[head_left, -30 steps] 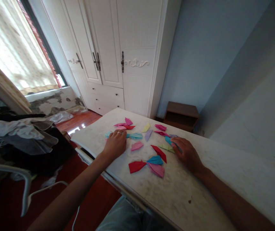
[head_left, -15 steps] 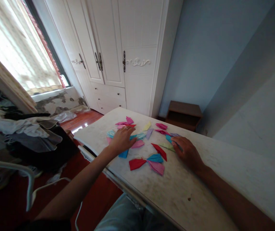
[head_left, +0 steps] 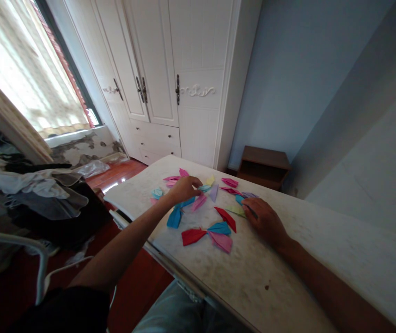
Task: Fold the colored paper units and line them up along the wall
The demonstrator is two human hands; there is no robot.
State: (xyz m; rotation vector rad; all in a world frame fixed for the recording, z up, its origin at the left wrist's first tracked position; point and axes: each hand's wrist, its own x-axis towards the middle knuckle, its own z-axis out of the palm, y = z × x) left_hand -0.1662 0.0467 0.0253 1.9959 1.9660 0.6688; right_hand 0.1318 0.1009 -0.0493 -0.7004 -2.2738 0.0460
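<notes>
My left hand (head_left: 185, 189) reaches over the far left group of folded paper pieces. Its thumb and forefinger close on a light blue folded paper piece (head_left: 204, 188); a pink piece (head_left: 199, 202) hangs just below the thumb. My right hand (head_left: 265, 217) rests on the table with its fingers curled round a blue folded paper piece (head_left: 240, 200). A pale green piece (head_left: 235, 211) lies by its fingertips. Nearer to me lies a bow-like cluster with a red piece (head_left: 193, 236), a blue piece (head_left: 219, 228) and a pink piece (head_left: 221, 242).
The pieces lie on a stained white table (head_left: 288, 277). Beyond it stand a white wardrobe (head_left: 201, 120) and a small brown cabinet (head_left: 265, 157). To the left are a heap of clothes (head_left: 34, 178) and a white metal tube frame (head_left: 41, 263).
My left hand has gone from spread above the papers to pinching, slightly to the right. The light blue and pink pieces beside it have shifted and tilted. My right hand stays nearly still.
</notes>
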